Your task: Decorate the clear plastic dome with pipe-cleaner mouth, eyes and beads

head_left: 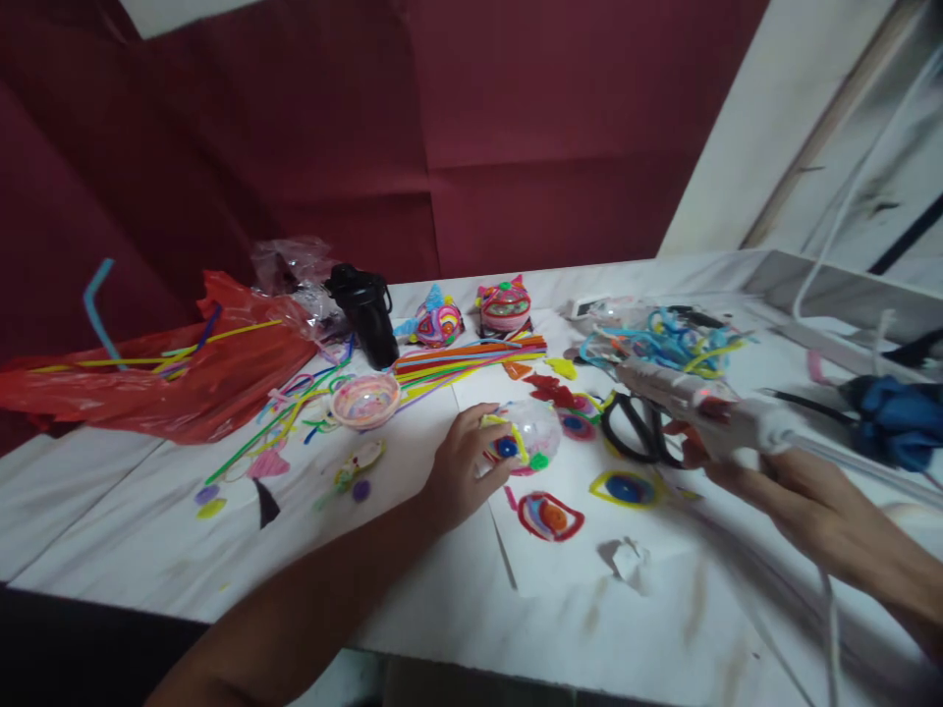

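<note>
Maroon sheeting (545,128) backs the table (434,609) (white, grey-veined)

No lettering, numbers or signs are legible anywhere.

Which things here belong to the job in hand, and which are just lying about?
Job, it seems:
glue gun, in right hand
clear piece, in left hand
loose eyes, probably

Lying about, apparently:
black bottle
red bag

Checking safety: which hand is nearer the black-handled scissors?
Right. The right hand, gripping the glue gun, is beside the black-handled scissors; the left hand, on the clear rounded piece, is farther left.
</note>
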Tool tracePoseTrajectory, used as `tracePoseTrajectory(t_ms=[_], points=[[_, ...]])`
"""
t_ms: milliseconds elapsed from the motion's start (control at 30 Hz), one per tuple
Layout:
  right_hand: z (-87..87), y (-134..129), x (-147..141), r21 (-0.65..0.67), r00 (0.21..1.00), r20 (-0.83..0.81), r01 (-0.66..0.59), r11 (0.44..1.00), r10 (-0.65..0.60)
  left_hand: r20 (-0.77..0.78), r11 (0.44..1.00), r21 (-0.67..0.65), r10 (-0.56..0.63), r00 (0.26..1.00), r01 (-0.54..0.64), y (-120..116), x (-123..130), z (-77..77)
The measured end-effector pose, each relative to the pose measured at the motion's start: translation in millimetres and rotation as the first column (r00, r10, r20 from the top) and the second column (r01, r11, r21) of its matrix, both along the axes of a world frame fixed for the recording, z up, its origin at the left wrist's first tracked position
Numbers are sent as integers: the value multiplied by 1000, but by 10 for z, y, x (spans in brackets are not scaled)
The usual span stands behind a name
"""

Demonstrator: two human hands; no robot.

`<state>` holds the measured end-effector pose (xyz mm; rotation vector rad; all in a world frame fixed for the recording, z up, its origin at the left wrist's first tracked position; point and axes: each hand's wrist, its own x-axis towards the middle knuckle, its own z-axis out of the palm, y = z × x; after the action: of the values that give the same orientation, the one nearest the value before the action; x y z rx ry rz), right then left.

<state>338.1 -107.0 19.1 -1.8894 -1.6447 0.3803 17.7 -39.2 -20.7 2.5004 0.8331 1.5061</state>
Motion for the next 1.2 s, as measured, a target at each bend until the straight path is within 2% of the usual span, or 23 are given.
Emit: tracePoseTrajectory(t_ms=[67, 200, 400, 533, 633, 733, 833, 867, 933, 1000, 1100, 1200], points=[[-50, 8, 70, -41, 1000, 26, -2, 999, 3, -1, 1000, 7, 5, 1000, -5, 9, -1, -1], [-147, 51, 137, 50, 982, 107, -162, 986, 156, -4, 999, 31, 25, 1000, -24, 22, 0, 1], [-389, 145, 162, 107, 920, 369, -182, 977, 132, -4, 999, 33, 17, 1000, -17, 12, 5, 14], [-568, 199, 220, 104, 882, 449, -212, 972, 144, 4, 999, 33, 15, 1000, -15, 6, 10, 14], [-621, 222, 302, 82, 856, 479, -261, 962, 192, 6, 1000, 22, 5, 1000, -5, 5, 10, 14], [-515, 209, 340, 53, 823, 516, -306, 950, 237, 18, 1000, 5, -20, 1000, 20, 8, 9, 11], [-210, 160, 185, 92, 793, 564, -335, 938, 228, 27, 999, -5, -42, 999, 42, 14, 9, 2], [-80, 145, 75, 153, 814, 544, -334, 930, 203, 27, 999, -4, -44, 999, 44, 17, 11, -1], [173, 135, -211, 218, 863, 419, -396, 892, 281, 24, 999, 5, -41, 999, 40, 18, 16, -6], [362, 172, -530, 213, 884, 268, -441, 872, 382, 21, 999, 16, -34, 999, 34, 16, 22, -5], [465, 315, -930, 184, 873, 112, -489, 853, 476, 11, 999, 27, -26, 1000, 26, 7, 29, 5], [424, 484, -1152, 115, 865, 54, -502, 857, 499, 7, 999, 34, -23, 1000, 23, 0, 33, 18]])
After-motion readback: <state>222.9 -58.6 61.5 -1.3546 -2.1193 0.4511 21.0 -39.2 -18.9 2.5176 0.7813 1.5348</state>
